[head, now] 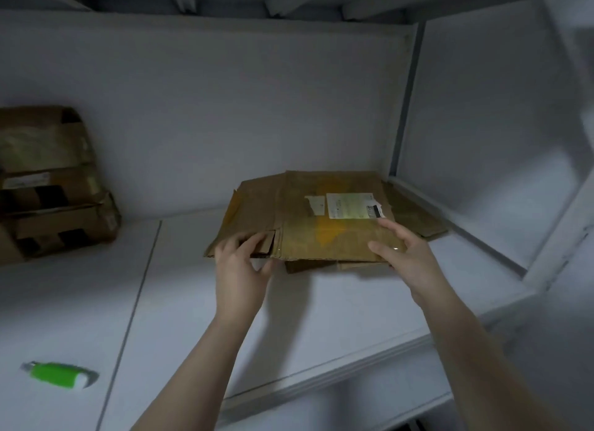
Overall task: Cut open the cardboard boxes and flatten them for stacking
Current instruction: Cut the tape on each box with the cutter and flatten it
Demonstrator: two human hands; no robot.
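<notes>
Both hands on a flattened box on the white shelf.

At the far left a stack of boxes [54, 186], brown, taped and still in shape, sits against the back wall, and a green knife [59, 374] lies alone on the shelf [193, 302] near the front edge. Right of centre the flattened box [315, 237] lies on top of more flat cardboard [414, 215]; it is brown with a yellowish stain, creased, and has a white label [350, 210] on its upper face. The left hand [239, 269] holds its near left edge, fingers curled over a small flap and thumb at the edge below. The right hand [403, 257] lies on the near right corner, palm down, fingers straight and spread, thumb pointing left.
</notes>
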